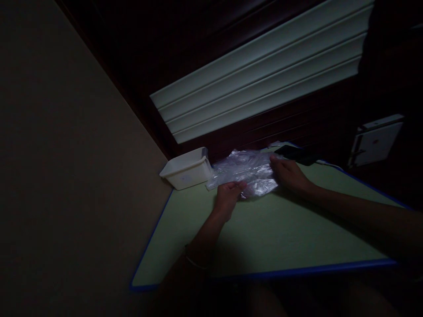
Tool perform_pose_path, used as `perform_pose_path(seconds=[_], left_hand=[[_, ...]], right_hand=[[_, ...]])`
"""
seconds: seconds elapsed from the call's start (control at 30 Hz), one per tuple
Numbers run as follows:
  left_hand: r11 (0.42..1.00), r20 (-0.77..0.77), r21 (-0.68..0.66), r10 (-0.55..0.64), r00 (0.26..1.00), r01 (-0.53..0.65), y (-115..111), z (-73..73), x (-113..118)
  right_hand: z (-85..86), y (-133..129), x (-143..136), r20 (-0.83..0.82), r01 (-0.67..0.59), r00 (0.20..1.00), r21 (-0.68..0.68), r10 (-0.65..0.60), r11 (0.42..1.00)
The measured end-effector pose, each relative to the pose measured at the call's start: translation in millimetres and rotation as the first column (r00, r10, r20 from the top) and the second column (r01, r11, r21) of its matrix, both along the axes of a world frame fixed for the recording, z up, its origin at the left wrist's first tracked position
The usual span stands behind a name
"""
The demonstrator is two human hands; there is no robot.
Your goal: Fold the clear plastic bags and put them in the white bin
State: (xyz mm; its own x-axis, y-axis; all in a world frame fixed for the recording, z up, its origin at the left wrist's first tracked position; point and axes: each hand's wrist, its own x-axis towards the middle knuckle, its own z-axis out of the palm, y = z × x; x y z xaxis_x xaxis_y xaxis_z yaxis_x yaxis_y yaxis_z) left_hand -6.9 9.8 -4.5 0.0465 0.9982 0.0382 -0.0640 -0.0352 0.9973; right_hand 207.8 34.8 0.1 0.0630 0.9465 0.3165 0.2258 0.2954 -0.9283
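A crinkled, clear plastic bag (253, 169) is stretched between my two hands above the far part of a pale green table (257, 233). My left hand (228, 198) pinches its near left edge between thumb and fingers. At the right side of the plastic, my right hand (289, 174) has its thumb on top and its fingers closed around the edge. Light glints off the folds. Whether anything lies inside the bag cannot be made out in the dim light.
A white plastic bin (188, 171) stands at the table's far left corner, against the wall. Behind my right hand lies a dark flat object (295, 154) with a white cable (330, 164). A white box (376, 141) sits beyond the table on the right. Blue trim edges the table.
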Motion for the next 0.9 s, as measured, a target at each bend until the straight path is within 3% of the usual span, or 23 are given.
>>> perform_pose_path(seconds=[0.3, 0.47, 0.57, 0.77, 0.9], left_hand=[[0.996, 0.027, -0.043, -0.08, 0.996, 0.081, -5, 3.2, 1], [0.984, 0.094, -0.057, -0.162, 0.982, 0.168, -5, 9.6, -4], [0.987, 0.113, -0.043, -0.15, 0.982, 0.156, -5, 12.1, -4], [0.995, -0.024, -0.008, -0.104, 0.994, 0.104, -2, 6.5, -5], [0.995, 0.016, -0.041, -0.092, 0.996, 0.092, 0, 6.7, -8]], right_hand=[[3.2, -1, 3, 0.114, 0.087, 0.987, 0.186, -0.11, 0.979], [3.1, 0, 3, 0.059, 0.002, 0.998, 0.198, -0.014, 0.98], [4.3, -2, 0, 0.073, -0.066, 0.996, 0.193, 0.053, 0.979], [6.0, -5, -1, 0.078, -0.111, 0.992, 0.181, 0.099, 0.977], [4.4, -3, 2, 0.123, -0.118, 0.988, 0.209, 0.093, 0.971]])
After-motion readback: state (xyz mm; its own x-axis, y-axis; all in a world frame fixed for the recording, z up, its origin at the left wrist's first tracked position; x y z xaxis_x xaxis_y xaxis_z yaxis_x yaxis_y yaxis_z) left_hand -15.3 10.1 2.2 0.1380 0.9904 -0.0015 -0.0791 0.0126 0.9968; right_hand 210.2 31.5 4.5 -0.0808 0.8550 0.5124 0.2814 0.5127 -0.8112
